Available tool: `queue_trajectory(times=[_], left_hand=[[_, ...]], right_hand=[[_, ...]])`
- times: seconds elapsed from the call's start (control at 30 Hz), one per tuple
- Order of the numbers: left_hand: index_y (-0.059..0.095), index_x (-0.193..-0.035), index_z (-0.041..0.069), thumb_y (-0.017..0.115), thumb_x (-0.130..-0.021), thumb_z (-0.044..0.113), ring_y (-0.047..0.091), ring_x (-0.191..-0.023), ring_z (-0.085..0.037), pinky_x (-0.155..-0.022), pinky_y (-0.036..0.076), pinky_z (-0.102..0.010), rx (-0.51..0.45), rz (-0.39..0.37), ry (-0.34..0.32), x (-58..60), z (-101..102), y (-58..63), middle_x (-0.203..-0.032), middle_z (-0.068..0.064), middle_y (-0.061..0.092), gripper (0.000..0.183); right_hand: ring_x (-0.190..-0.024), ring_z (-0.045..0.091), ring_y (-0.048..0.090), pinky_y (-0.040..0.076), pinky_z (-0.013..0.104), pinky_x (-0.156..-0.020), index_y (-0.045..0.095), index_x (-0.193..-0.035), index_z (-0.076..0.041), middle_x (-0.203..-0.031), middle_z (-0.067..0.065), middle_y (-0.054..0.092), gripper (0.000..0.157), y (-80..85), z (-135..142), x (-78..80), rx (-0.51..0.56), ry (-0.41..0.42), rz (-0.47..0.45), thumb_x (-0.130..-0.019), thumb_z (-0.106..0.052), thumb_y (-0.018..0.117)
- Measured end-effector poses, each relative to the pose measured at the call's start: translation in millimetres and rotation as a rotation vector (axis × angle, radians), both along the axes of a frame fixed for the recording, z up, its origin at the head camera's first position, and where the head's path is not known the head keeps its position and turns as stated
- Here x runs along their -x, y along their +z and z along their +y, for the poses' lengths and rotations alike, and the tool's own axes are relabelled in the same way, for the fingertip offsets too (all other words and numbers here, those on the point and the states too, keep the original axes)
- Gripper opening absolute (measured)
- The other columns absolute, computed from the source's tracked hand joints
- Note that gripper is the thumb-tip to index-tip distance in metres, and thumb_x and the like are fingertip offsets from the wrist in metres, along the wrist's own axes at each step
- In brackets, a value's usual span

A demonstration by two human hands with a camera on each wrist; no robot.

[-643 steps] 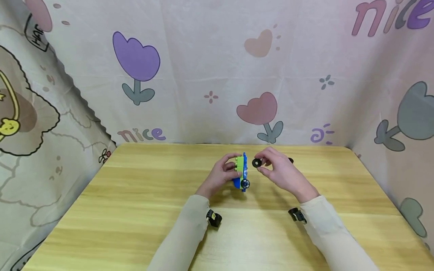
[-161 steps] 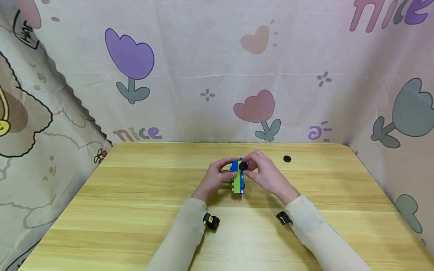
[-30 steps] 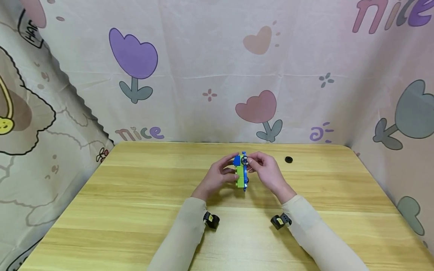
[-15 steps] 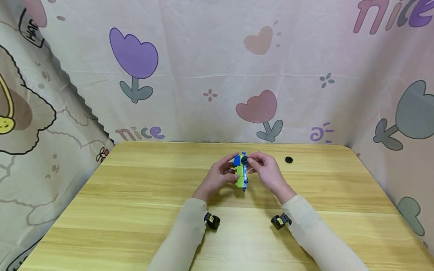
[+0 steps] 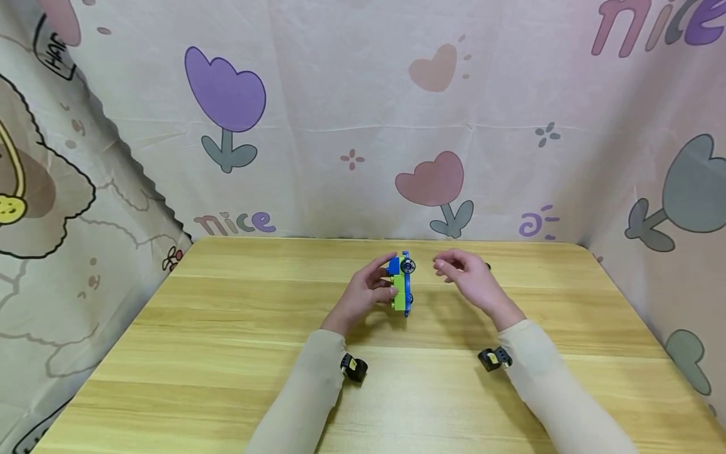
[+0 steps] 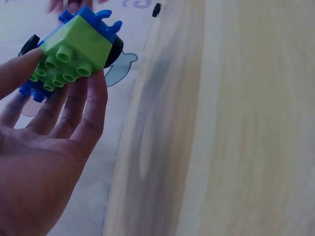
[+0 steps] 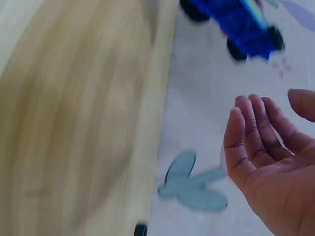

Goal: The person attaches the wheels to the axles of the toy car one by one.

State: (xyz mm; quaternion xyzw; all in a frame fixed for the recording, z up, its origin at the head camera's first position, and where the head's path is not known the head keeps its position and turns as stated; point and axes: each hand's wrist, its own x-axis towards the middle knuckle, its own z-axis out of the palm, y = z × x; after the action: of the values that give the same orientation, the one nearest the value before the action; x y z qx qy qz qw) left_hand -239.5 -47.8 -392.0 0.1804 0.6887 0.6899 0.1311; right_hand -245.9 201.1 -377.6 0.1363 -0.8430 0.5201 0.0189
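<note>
My left hand point(image 5: 358, 297) grips a toy block car point(image 5: 400, 291) above the table, stood on end with its blue underside facing right. The car has lime green bricks point(image 6: 74, 46) with studs, a blue brick point(image 5: 394, 266) and a blue chassis point(image 7: 236, 22) with hooked ends. At its upper end a black wheel point(image 5: 408, 266) faces the head camera. Three wheels show on the chassis in the right wrist view. My right hand point(image 5: 476, 285) is held off to the right of the car, fingers loosely bent and nothing in them.
A loose black wheel point(image 5: 488, 267) lies on the wooden table point(image 5: 255, 302) towards the back right, mostly hidden behind my right hand. Its edge also shows in both wrist views. A printed cloth point(image 5: 317, 94) hangs behind the table and along its sides.
My right hand held a loose wheel earlier, then worked it at the car's upper end. Now it has let go and moved right; the wheel stays on the car.
</note>
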Motion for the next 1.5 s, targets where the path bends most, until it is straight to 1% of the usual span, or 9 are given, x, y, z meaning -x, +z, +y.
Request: queue_trajectory(times=[0.13,0.3,0.37,0.47,0.57,0.7,0.97,1.2,1.5], left_hand=[[0.037,-0.152,0.011,0.062,-0.091,-0.007,0.058,-0.107,-0.033,-0.087,0.054,-0.037,0.000,0.010,-0.013,2.0,0,-1.3,-0.126,-0.019,0.057,0.068],[0.038,-0.152,0.013,0.063,-0.091,-0.008,0.059,-0.105,-0.032,-0.086,0.054,-0.038,0.007,0.010,-0.008,13.2,1,-17.6,-0.123,-0.018,0.058,0.069],[0.038,-0.152,0.015,0.064,-0.091,-0.007,0.059,-0.105,-0.033,-0.087,0.054,-0.038,0.007,0.010,-0.006,17.6,2,-24.7,-0.123,-0.017,0.058,0.070],[0.040,-0.152,0.019,0.065,-0.091,-0.005,0.060,-0.103,-0.032,-0.087,0.053,-0.036,0.016,0.012,0.004,18.1,3,-27.4,-0.122,-0.015,0.058,0.070],[0.043,-0.150,0.022,0.066,-0.091,-0.004,0.060,-0.100,-0.031,-0.085,0.054,-0.036,0.028,0.013,0.014,17.0,3,-27.9,-0.121,-0.014,0.059,0.069],[0.043,-0.150,0.023,0.065,-0.091,-0.004,0.060,-0.100,-0.032,-0.085,0.054,-0.037,0.031,0.016,0.010,15.3,2,-27.9,-0.121,-0.015,0.058,0.068],[0.041,-0.151,0.022,0.062,-0.093,-0.004,0.059,-0.101,-0.030,-0.082,0.056,-0.039,0.003,-0.015,-0.004,14.9,1,-31.4,-0.124,-0.016,0.056,0.067],[0.040,-0.151,0.025,0.062,-0.094,-0.002,0.060,-0.100,-0.028,-0.079,0.057,-0.039,-0.002,-0.032,-0.006,13.3,1,-30.7,-0.125,-0.016,0.056,0.067],[0.037,-0.153,0.021,0.062,-0.094,-0.002,0.060,-0.099,-0.027,-0.079,0.057,-0.041,-0.027,-0.021,-0.022,14.3,2,-30.9,-0.126,-0.017,0.055,0.068]], right_hand=[[-0.100,0.034,0.059,0.051,0.042,-0.084,0.059,-0.122,0.005,-0.113,0.020,0.063,0.031,-2.3,28,0.3,-0.102,-0.061,0.030,-0.101,-0.017,0.055],[-0.110,0.035,0.053,0.046,0.048,-0.093,0.057,-0.126,0.005,-0.120,0.021,0.059,0.035,-6.1,59,3.2,-0.222,-0.112,0.052,-0.099,-0.017,0.061],[-0.119,0.039,0.049,0.041,0.052,-0.099,0.053,-0.131,0.005,-0.128,0.024,0.054,0.042,-7.0,69,5.6,-0.248,-0.106,0.046,-0.097,-0.017,0.062],[-0.129,0.046,0.039,0.033,0.057,-0.106,0.046,-0.140,0.004,-0.141,0.027,0.045,0.052,-8.3,82,10.5,-0.288,-0.085,0.021,-0.096,-0.018,0.064],[-0.131,0.052,0.034,0.028,0.061,-0.107,0.042,-0.144,0.003,-0.147,0.028,0.038,0.058,-11.8,93,16.8,-0.344,-0.067,-0.004,-0.096,-0.019,0.065],[-0.128,0.057,0.035,0.029,0.063,-0.105,0.040,-0.145,0.004,-0.149,0.028,0.035,0.058,-19.2,105,25.2,-0.390,-0.052,-0.040,-0.096,-0.017,0.063],[-0.129,0.050,0.038,0.026,0.060,-0.108,0.043,-0.140,0.010,-0.142,0.032,0.042,0.055,-31.9,116,42.6,-0.400,-0.022,-0.075,-0.095,-0.014,0.063],[-0.112,0.044,0.053,0.042,0.057,-0.097,0.050,-0.133,0.011,-0.126,0.029,0.055,0.049,-31.3,114,54.5,-0.457,-0.015,-0.073,-0.092,-0.011,0.066],[-0.099,0.037,0.056,0.043,0.055,-0.093,0.056,-0.124,0.013,-0.107,0.023,0.062,0.044,-27.6,109,65.1,-0.527,0.026,-0.080,-0.088,-0.007,0.069]])
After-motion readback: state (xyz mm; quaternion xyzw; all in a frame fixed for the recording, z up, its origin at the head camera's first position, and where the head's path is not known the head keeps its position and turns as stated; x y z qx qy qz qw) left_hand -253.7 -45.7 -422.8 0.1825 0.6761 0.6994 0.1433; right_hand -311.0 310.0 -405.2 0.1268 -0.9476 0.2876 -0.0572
